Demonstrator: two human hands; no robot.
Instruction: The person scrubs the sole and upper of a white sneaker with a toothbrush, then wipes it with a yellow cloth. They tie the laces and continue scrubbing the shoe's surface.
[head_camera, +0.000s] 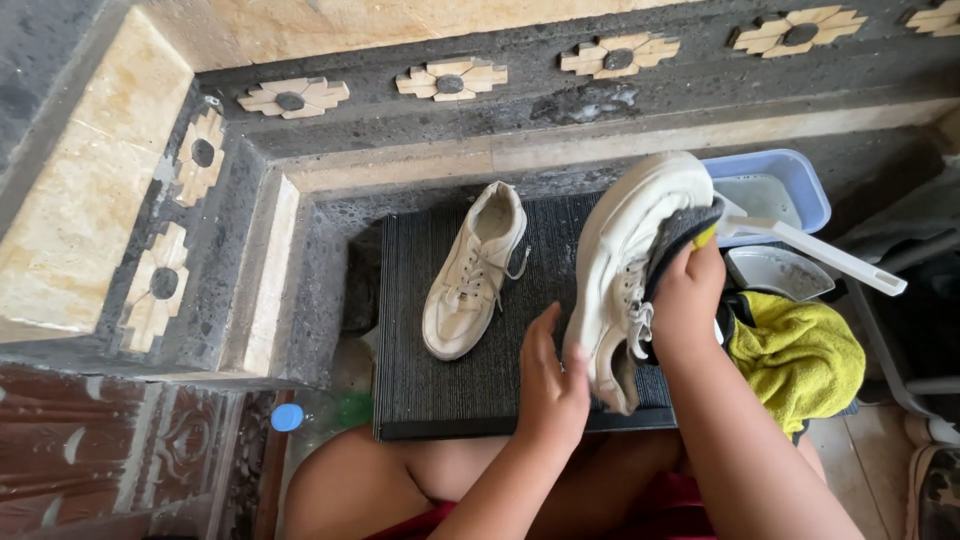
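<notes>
My left hand (551, 380) holds a white sneaker (625, 255) upright by its side, toe end down near the black ribbed mat (470, 380). My right hand (688, 295) presses a grey and yellow sponge (690, 232) into the shoe's opening. A second white sneaker (473, 270) lies flat on the mat, to the left, laces up.
A blue plastic tub (785, 180) holds cloudy water, with a white brush handle (830, 255) across it. A grey dish (780, 272) and a yellow-green towel (800, 355) lie at the right. Dark stone ledges with flower tiles surround the mat. A blue-capped bottle (300, 415) lies at the lower left.
</notes>
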